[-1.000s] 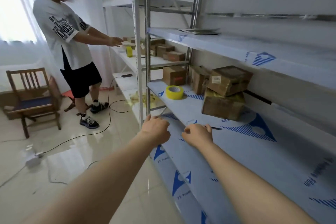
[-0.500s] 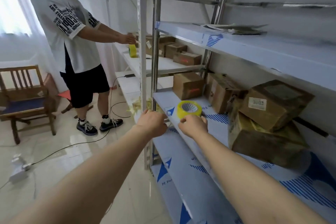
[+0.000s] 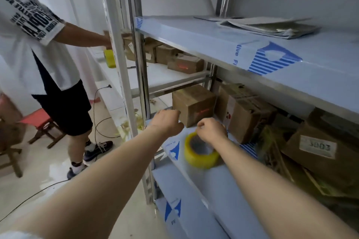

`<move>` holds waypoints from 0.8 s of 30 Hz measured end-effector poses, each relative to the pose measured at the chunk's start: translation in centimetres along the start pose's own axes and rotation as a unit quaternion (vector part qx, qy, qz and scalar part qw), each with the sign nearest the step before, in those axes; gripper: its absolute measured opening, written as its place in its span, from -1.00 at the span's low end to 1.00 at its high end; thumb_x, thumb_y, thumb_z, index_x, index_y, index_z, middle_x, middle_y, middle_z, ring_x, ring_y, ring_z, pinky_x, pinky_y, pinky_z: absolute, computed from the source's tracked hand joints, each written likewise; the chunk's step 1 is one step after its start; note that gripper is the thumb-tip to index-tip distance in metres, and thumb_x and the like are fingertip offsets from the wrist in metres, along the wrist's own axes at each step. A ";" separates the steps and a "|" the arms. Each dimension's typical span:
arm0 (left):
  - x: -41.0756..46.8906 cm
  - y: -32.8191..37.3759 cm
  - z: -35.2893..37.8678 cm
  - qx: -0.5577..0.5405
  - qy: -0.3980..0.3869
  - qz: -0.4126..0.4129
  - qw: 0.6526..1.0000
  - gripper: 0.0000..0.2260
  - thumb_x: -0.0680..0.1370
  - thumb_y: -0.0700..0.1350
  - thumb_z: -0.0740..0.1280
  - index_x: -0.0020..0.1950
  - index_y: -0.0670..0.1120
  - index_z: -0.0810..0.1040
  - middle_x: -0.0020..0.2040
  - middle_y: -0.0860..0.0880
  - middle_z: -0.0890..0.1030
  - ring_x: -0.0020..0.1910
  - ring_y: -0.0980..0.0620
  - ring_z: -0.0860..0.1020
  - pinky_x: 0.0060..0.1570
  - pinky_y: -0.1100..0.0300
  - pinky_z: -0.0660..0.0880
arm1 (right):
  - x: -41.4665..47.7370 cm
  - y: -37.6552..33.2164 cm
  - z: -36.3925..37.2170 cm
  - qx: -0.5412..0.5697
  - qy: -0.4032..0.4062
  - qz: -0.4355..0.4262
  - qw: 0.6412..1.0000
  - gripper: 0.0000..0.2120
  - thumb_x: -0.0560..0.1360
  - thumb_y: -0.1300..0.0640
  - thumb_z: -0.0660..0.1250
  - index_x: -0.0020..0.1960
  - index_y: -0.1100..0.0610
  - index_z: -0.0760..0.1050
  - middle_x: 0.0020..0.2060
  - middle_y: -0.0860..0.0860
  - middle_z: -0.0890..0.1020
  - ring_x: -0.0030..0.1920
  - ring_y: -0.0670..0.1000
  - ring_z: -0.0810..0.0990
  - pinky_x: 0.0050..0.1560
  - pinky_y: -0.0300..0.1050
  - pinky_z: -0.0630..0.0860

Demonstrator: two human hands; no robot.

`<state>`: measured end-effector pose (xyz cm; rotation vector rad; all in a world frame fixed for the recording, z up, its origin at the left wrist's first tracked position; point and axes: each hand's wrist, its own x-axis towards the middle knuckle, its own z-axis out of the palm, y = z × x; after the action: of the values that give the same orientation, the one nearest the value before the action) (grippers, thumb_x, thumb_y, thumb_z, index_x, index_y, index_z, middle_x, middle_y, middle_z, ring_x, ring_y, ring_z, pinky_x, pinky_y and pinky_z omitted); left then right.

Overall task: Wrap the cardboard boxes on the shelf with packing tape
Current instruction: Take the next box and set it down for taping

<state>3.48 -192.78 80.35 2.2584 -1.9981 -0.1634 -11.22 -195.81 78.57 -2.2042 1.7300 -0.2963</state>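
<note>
A yellow roll of packing tape (image 3: 201,154) lies flat on the blue-filmed shelf (image 3: 219,186). My right hand (image 3: 212,130) hovers over the roll's far rim, fingers curled and thumb against forefinger, with nothing seen in it. My left hand (image 3: 167,122) is curled too, at the shelf's front corner, just left of a small cardboard box (image 3: 194,105). A taller box (image 3: 247,114) stands to its right. Further right, a labelled box (image 3: 320,151) sits on a crushed one.
Steel uprights (image 3: 139,75) stand left of my hands. Another person (image 3: 38,48) works at the neighbouring shelf, beside more boxes (image 3: 184,63) and a second yellow roll (image 3: 109,58). A red stool (image 3: 41,122) and cables lie on the floor. Flat papers (image 3: 272,27) rest on the shelf above.
The view has moved left and closer along the shelf. Both hands have passed from the bare shelf edge to the tape roll and small box, staying curled throughout.
</note>
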 end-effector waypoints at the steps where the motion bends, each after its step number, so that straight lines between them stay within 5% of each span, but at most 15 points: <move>1: 1.6 -0.3 0.0 -0.016 0.000 0.001 1.000 -0.59 0.54 0.04 0.27 0.36 -0.05 0.40 0.23 -0.12 0.53 0.21 -0.13 0.47 0.13 0.05 0.44 | 1.0 0.1 0.1 0.007 0.001 0.012 1.000 -0.76 0.53 0.06 0.25 0.13 0.08 0.59 0.18 0.10 0.58 0.24 0.18 0.49 0.22 -0.04 0.39; 5: 8.5 -1.4 0.1 -0.032 -0.006 0.015 0.999 -0.42 0.48 0.19 0.31 0.39 -0.09 0.33 0.30 -0.19 0.41 0.29 -0.18 0.37 0.24 0.03 0.34 | 5.7 0.3 0.5 0.053 0.025 0.080 0.995 -0.73 0.51 0.10 0.27 0.17 0.08 0.58 0.21 0.08 0.58 0.24 0.13 0.51 0.20 -0.07 0.45; 10: 15.7 -2.7 0.4 -0.036 -0.064 0.065 0.995 0.01 0.40 0.30 0.36 0.56 -0.14 -0.14 0.52 -0.26 0.02 0.52 -0.23 -0.02 0.48 -0.05 0.02 | 9.8 -0.4 1.6 0.110 0.058 0.188 0.974 -0.68 0.53 0.17 0.23 0.27 0.11 0.50 0.26 0.10 0.55 0.26 0.12 0.49 0.21 -0.11 0.43; 14: 19.1 -2.9 0.7 -0.050 -0.137 0.103 0.984 0.24 0.23 0.42 0.41 0.54 -0.14 -0.29 0.55 -0.23 -0.14 0.54 -0.19 -0.14 0.49 -0.08 -0.11 | 11.0 -1.1 2.0 0.129 0.085 0.250 0.956 -0.67 0.52 0.26 0.17 0.27 0.13 0.47 0.25 0.13 0.54 0.26 0.15 0.48 0.15 -0.11 0.41; 19: 20.4 -3.2 1.2 -0.103 -0.159 0.144 0.971 0.18 0.28 0.33 0.45 0.54 -0.12 -0.27 0.50 -0.25 0.04 0.49 -0.25 0.04 0.41 -0.12 0.12 | 10.8 -1.7 3.9 0.201 0.117 0.295 0.927 -0.61 0.52 0.30 0.19 0.34 0.17 0.42 0.26 0.14 0.53 0.28 0.16 0.47 0.28 0.00 0.40; 22: 19.5 -3.6 1.5 -0.123 -0.094 0.173 0.973 0.17 0.26 0.33 0.45 0.55 -0.10 -0.23 0.46 -0.26 0.11 0.45 -0.26 0.10 0.39 -0.11 0.15 | 9.9 -2.6 4.2 0.277 0.144 0.303 0.900 -0.62 0.56 0.30 0.17 0.36 0.17 0.39 0.27 0.14 0.51 0.29 0.14 0.46 0.31 0.01 0.38; 24: 18.5 -3.7 1.5 -0.156 -0.031 0.193 0.968 0.19 0.23 0.35 0.45 0.55 -0.10 -0.21 0.45 -0.27 0.12 0.44 -0.26 0.12 0.40 -0.07 0.13 | 9.2 -3.4 3.5 0.384 0.200 0.310 0.846 -0.64 0.59 0.23 0.20 0.38 0.18 0.37 0.23 0.15 0.53 0.18 0.12 0.52 0.17 -0.03 0.45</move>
<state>9.15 -210.73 78.30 1.6632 -2.2140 -0.4734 -4.66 -203.53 76.26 -0.9941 1.9355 -1.1033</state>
